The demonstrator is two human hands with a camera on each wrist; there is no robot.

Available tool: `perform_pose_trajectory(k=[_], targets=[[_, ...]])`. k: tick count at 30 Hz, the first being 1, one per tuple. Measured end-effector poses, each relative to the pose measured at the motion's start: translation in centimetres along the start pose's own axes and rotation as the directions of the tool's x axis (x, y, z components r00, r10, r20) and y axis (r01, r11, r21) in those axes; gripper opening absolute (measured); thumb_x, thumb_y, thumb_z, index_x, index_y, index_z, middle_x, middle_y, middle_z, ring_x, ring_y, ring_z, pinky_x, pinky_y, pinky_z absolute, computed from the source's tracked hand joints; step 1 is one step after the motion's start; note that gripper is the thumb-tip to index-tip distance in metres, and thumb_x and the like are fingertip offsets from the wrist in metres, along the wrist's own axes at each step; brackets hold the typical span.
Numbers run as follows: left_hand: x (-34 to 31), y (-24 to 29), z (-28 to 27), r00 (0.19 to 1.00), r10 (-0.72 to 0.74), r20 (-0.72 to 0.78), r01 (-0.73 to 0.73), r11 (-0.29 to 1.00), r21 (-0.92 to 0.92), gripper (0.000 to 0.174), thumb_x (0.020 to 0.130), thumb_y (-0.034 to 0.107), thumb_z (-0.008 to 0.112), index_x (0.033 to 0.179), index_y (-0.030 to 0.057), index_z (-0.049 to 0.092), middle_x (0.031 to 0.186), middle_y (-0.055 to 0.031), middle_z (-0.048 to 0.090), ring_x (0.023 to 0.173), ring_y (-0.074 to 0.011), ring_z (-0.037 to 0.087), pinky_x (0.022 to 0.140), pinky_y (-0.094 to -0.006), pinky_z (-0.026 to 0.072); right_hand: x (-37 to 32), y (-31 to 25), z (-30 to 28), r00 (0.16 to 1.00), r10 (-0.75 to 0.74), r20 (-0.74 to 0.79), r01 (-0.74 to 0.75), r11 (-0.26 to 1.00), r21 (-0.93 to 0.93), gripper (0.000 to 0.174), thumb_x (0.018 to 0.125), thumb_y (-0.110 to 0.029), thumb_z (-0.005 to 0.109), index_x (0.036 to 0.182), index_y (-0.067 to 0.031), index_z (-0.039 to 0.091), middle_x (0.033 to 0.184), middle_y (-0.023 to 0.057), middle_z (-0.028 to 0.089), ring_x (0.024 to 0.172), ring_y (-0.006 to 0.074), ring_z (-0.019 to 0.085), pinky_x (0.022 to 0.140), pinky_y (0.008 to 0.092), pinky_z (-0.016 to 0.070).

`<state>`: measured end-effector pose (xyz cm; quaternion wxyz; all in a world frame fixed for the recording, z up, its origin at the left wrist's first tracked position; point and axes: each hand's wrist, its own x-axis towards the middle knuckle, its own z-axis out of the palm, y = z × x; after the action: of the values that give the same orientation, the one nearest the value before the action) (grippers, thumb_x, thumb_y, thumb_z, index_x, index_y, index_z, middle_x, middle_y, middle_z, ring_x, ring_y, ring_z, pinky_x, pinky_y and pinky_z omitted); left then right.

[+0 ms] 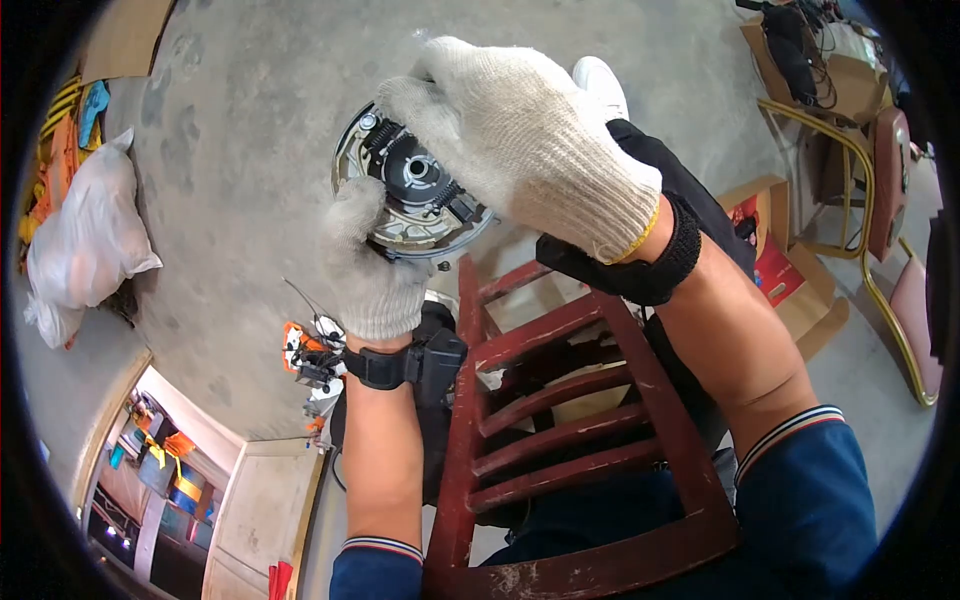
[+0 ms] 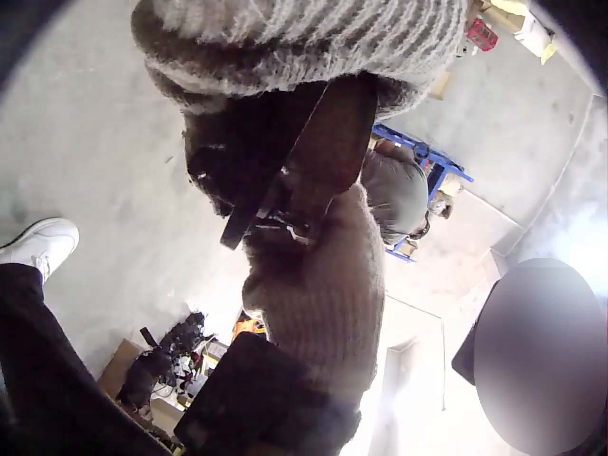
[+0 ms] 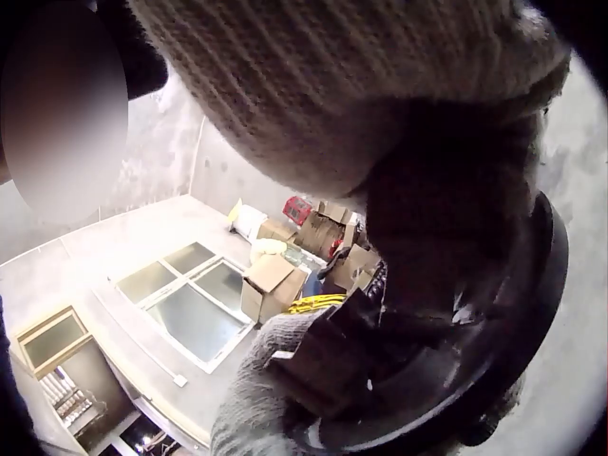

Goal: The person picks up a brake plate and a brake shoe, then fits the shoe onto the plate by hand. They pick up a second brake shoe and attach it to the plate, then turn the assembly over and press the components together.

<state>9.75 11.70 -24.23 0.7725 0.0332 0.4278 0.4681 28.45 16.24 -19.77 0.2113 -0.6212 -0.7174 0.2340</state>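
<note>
A round metal assembly [image 1: 415, 225] with springs and a dark central hub shows between two gloved hands in the head view. My left hand [image 1: 370, 260] grips its lower left edge, thumb over the face. At the upper right, my right hand [image 1: 540, 140] holds the rim, its fingertips partly hidden. Seen from the left wrist, the assembly [image 2: 328, 142] is dark and edge-on between the left glove [image 2: 304, 38] above and the right glove [image 2: 328, 294] below. From the right wrist, its curved rim [image 3: 546, 304] lies beneath the right glove [image 3: 361, 85], with the left glove [image 3: 256, 389] beyond.
A red wooden chair [image 1: 600, 540] stands between the forearms. White bags [image 1: 95, 230] lie at the left on the grey floor [image 1: 240, 120]. Open cardboard boxes [image 1: 815, 300] and a gold-framed chair [image 1: 870, 220] are at the right. Another person [image 2: 394, 190] appears in the left wrist view.
</note>
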Motion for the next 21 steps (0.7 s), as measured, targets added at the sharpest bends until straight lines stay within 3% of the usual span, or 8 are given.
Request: perform_pose_trajectory(k=[2, 6, 7, 9, 10, 11, 18, 21], targets=[[0.2, 0.0, 0.2, 0.999, 0.013, 0.041, -0.013, 1.0, 0.019, 0.052, 0.093, 0.028, 0.064, 0.137, 0.0029, 0.058, 0.132, -0.0123, 0.066, 0.122, -0.0284, 0.065, 0.105, -0.0493, 0.0549, 0.0, -0.3, -0.3, 0.983, 0.15, 0.109, -0.154, 0.987, 0.034, 0.024, 0.098, -0.031, 0.064, 0.103, -0.0096, 0.074, 0.083, 0.0149, 0.07, 0.077, 0.0358, 0.073, 0.066, 0.0443, 0.0598], [0.5, -0.4, -1.9, 0.999, -0.001, 0.053, 0.001, 1.0, -0.006, 0.052, 0.093, 0.03, 0.064, 0.137, 0.0023, 0.058, 0.133, -0.0127, 0.066, 0.122, -0.0282, 0.065, 0.106, -0.049, 0.0545, -0.7, 0.8, 0.0, 0.989, -0.129, 0.076, 0.14, 0.978, -0.156, 0.022, 0.096, -0.026, 0.064, 0.113, -0.0168, 0.076, 0.089, 0.0151, 0.067, 0.076, 0.033, 0.073, 0.064, 0.0421, 0.0598], [0.7, -0.9, -2.3, 0.981, 0.181, 0.068, -0.193, 0.883, 0.428, 0.052, 0.093, 0.03, 0.064, 0.137, 0.0023, 0.058, 0.133, -0.013, 0.065, 0.122, -0.0279, 0.066, 0.106, -0.0486, 0.0544, -0.8, 1.0, -0.1, 0.981, -0.186, 0.054, 0.193, 0.963, -0.191, 0.023, 0.096, -0.026, 0.064, 0.114, -0.0176, 0.076, 0.089, 0.0153, 0.067, 0.076, 0.0328, 0.073, 0.064, 0.042, 0.0598], [0.8, -1.0, -2.7, 0.928, 0.337, 0.159, -0.332, 0.554, 0.764, 0.053, 0.093, 0.03, 0.064, 0.137, 0.0022, 0.058, 0.133, -0.0134, 0.065, 0.122, -0.0277, 0.066, 0.106, -0.0483, 0.0542, -0.8, 1.2, -0.4, 0.967, -0.244, 0.072, 0.254, 0.934, -0.251, 0.024, 0.096, -0.025, 0.064, 0.117, -0.0192, 0.076, 0.09, 0.0158, 0.066, 0.076, 0.0321, 0.073, 0.063, 0.0416, 0.0595], [0.5, -0.4, -0.8, 0.976, 0.207, 0.067, -0.214, 0.848, 0.486, 0.052, 0.093, 0.029, 0.063, 0.137, 0.002, 0.057, 0.134, -0.0135, 0.065, 0.122, -0.0271, 0.065, 0.106, -0.0477, 0.0543, -0.7, 1.2, -0.4, 0.965, -0.247, 0.092, 0.262, 0.929, -0.262, 0.025, 0.096, -0.024, 0.064, 0.117, -0.0196, 0.076, 0.091, 0.0159, 0.065, 0.076, 0.0319, 0.073, 0.062, 0.0415, 0.0593], [0.4, -0.1, 0.2, 0.998, 0.048, 0.034, -0.052, 0.991, 0.124, 0.052, 0.093, 0.028, 0.063, 0.137, 0.0019, 0.057, 0.134, -0.0137, 0.064, 0.122, -0.0264, 0.065, 0.106, -0.0472, 0.0544, -0.6, 1.1, -0.4, 0.962, -0.25, 0.111, 0.271, 0.923, -0.273, 0.025, 0.096, -0.024, 0.064, 0.118, -0.0199, 0.076, 0.091, 0.016, 0.065, 0.076, 0.0317, 0.073, 0.062, 0.0414, 0.0592], [-0.2, 0.6, 0.1, 0.992, 0.027, 0.12, -0.037, 0.996, 0.083, 0.048, 0.093, 0.024, 0.063, 0.134, 0.0013, 0.058, 0.13, -0.0129, 0.066, 0.119, -0.0256, 0.067, 0.105, -0.0448, 0.0549, 0.3, 1.3, 0.2, 0.988, -0.091, 0.123, 0.09, 0.996, 0.013, 0.027, 0.101, -0.03, 0.057, 0.113, -0.0137, 0.075, 0.087, 0.0173, 0.07, 0.082, 0.0379, 0.072, 0.069, 0.0461, 0.0587], [0.0, 0.3, -0.8, 0.981, 0.151, 0.121, -0.18, 0.944, 0.275, 0.049, 0.091, 0.026, 0.064, 0.133, 0.0007, 0.059, 0.128, -0.0127, 0.067, 0.116, -0.0267, 0.068, 0.105, -0.0446, 0.0549, 0.6, 1.4, 0.3, 0.99, -0.039, 0.136, 0.027, 0.996, 0.088, 0.03, 0.103, -0.032, 0.055, 0.112, -0.0116, 0.074, 0.085, 0.0177, 0.07, 0.082, 0.0389, 0.072, 0.069, 0.0476, 0.0578]])
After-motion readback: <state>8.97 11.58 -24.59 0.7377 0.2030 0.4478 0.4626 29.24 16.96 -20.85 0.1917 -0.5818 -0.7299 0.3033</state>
